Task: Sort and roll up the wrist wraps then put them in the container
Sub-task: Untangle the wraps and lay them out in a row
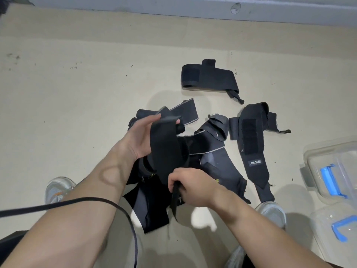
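**Held wrist wrap** (164, 151): black, stretched slantwise above the floor (77, 93) between both hands, not yet rolled.
**Left hand** (141, 136): grip closed round the wrap's upper end, with fingers and thumb folded over the band.
**Right hand** (193, 185): grip pinching the lower end. A narrow strap tail hangs below the fist.
**Pile** (216, 161): loose black wraps overlapping, directly under the hands.
**Folded wrap** (208, 78): lies alone, farther out.
**Labelled wrap** (251, 147): lies open with its hook patch facing up, just beside the pile.
**Container** (313, 157): clear with blue clips, at the right edge, well apart from the hands.

**Risks (judged):**
- The hanging tail or a hook patch may catch on the pile and drag neighbouring wraps along.
- A slack start would give a loose roll that springs open.
- The black cable (81, 201) crossing the left forearm may snag.

**Unclear:**
- How many wraps the pile holds.
- Whether the second clear piece (328, 215) is a lid or another box.
- What the container holds, since the frame cuts it off.
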Demonstrator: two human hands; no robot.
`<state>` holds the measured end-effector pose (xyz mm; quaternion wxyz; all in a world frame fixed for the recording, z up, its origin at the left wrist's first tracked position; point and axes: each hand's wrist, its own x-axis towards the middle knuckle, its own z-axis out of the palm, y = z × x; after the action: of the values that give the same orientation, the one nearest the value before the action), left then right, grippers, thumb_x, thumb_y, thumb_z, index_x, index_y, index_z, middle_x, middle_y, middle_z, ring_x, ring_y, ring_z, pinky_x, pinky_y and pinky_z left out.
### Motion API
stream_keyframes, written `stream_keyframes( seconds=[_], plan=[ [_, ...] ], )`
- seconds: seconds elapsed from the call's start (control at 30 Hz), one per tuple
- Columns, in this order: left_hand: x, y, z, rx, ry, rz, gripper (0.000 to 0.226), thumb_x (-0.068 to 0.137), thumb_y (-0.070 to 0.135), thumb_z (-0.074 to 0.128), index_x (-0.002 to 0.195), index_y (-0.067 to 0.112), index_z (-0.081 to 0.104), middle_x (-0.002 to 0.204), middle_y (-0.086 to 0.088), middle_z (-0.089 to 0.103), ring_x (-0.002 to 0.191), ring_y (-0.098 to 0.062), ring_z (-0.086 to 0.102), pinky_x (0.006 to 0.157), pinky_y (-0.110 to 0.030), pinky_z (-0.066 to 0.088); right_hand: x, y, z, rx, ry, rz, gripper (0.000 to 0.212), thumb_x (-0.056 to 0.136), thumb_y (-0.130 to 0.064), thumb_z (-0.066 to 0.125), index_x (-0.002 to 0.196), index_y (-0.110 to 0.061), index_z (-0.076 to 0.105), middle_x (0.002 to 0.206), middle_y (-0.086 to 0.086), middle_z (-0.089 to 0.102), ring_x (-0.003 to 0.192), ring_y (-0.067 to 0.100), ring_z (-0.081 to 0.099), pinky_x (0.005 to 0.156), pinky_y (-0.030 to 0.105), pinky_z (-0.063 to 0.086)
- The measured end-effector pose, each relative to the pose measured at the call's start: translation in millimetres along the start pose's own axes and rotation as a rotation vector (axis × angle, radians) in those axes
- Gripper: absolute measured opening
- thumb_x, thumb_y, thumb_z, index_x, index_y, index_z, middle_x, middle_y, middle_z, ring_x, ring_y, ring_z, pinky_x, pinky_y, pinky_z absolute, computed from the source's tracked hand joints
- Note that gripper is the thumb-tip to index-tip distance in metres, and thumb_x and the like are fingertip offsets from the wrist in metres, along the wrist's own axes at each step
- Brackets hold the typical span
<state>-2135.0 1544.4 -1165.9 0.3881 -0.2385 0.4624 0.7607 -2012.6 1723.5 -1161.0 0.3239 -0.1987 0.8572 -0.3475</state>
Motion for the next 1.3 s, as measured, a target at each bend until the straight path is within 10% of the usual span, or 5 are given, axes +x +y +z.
stream_keyframes(
  seconds=[0.33,0.6,1.07,1.3],
  plan=[
    [7,30,-8,0.020,0.271,0.260,0.049,0.091,0.009,0.064,0.138,0.022,0.057,0.125,-0.008,0.072,0.107,-0.026,0.072,0.090,-0.041,0.058,-9,24,-22,0.315,0.108,0.394,0.058,0.085,0.001,0.045,0.068,-0.051,0.064,0.070,-0.019,0.069,0.066,-0.002,0.064,0.058,0.014,0.046],
    [-4,31,-1,0.082,0.256,0.357,0.049,0.090,0.004,0.063,0.136,0.021,0.059,0.125,-0.009,0.072,0.105,-0.024,0.071,0.091,-0.037,0.057,-21,24,-35,0.389,0.169,0.511,0.047,0.093,0.004,0.044,0.074,-0.036,0.061,0.064,-0.035,0.063,0.066,-0.014,0.060,0.049,0.003,0.039],
    [-11,45,3,-0.215,0.315,0.390,0.065,0.097,0.000,0.052,0.156,0.019,0.033,0.122,-0.010,0.073,0.104,-0.023,0.073,0.100,-0.042,0.055,-13,41,-38,0.153,0.190,0.669,0.040,0.071,-0.002,0.040,0.081,-0.032,0.066,0.084,-0.009,0.074,0.084,0.020,0.070,0.078,0.044,0.061],
    [-9,53,-9,-0.129,0.557,0.484,0.054,0.098,-0.004,0.058,0.147,0.015,0.046,0.109,-0.010,0.075,0.082,-0.014,0.076,0.066,-0.026,0.059,-8,42,-42,0.146,0.262,0.718,0.033,0.075,-0.002,0.043,0.096,-0.014,0.066,0.090,0.008,0.071,0.089,0.032,0.066,0.077,0.046,0.059]
  ],
)
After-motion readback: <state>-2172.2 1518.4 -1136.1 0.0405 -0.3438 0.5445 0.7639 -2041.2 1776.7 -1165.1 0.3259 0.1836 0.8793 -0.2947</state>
